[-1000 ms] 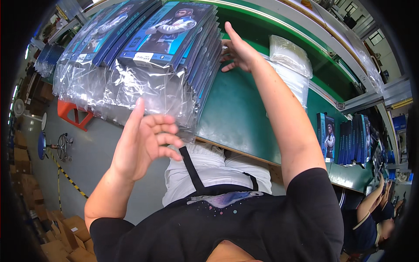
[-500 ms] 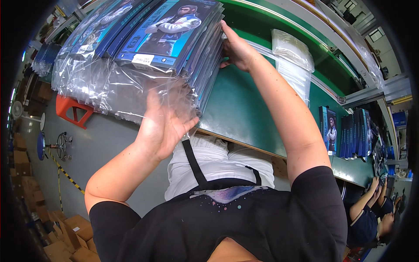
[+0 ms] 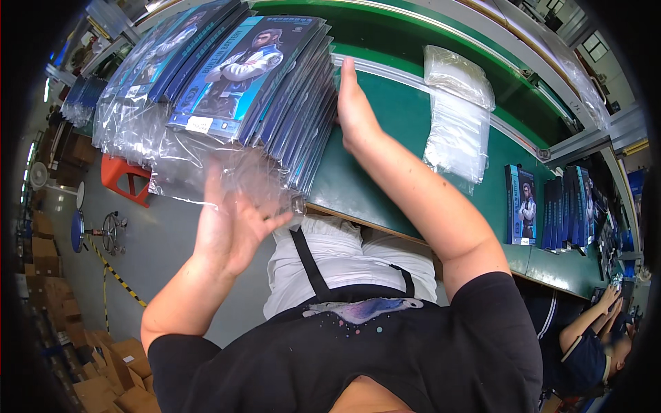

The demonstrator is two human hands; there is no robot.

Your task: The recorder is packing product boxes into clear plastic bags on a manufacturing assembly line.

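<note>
A tall stack of flat blue boxes [image 3: 241, 76] in clear plastic bags stands at the far left of the green table. The top box carries a picture of a figure in a white and blue jacket. Loose bag ends [image 3: 200, 165] hang off the near side. My left hand [image 3: 237, 227] lies against these ends, palm up with fingers spread, partly behind clear film. Along the stack's right side my right hand [image 3: 354, 107] is upright and flat, fingers extended; whether it touches the boxes I cannot tell. More bagged boxes [image 3: 155, 55] adjoin the stack on the left.
A pile of clear plastic bags [image 3: 458, 131] lies on the green table [image 3: 372, 186]. Several blue boxes [image 3: 568, 206] stand upright at the right. A red stool [image 3: 127, 180] is below the stack. Another person [image 3: 595, 344] works at far right; cardboard boxes [image 3: 113, 372] fill the lower left.
The stack appears shifted left and slightly lower in view. My right hand has straightened from its curl around the stack's far right corner. My left hand has moved left and down with the bag ends.
</note>
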